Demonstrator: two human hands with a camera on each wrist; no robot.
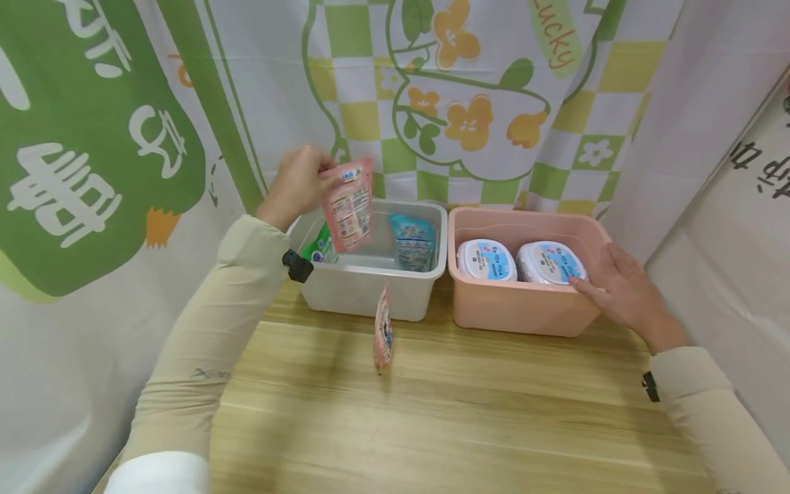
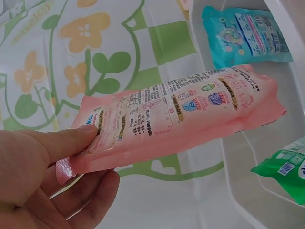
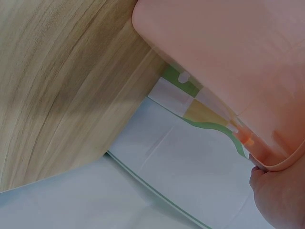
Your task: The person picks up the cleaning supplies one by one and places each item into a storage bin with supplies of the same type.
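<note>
My left hand (image 1: 300, 180) pinches the top edge of a pink pouch (image 1: 350, 209) between thumb and fingers, holding it over the white bin (image 1: 370, 285). In the left wrist view, the pink pouch (image 2: 186, 114) shows its printed back. Inside the white bin lie a blue pouch (image 1: 412, 243) on the right and a green pouch (image 1: 322, 245) on the left. Another pink pouch (image 1: 383, 331) stands nearly edge-on in front of this bin. My right hand (image 1: 626, 291) grips the right rim of the pink bin (image 1: 524, 307), which holds two white-lidded tubs (image 1: 486, 261).
Both bins stand side by side at the back of a wooden table (image 1: 469, 412). A patterned curtain (image 1: 457, 103) hangs right behind them. White cloth with printed lettering closes off the left and right sides.
</note>
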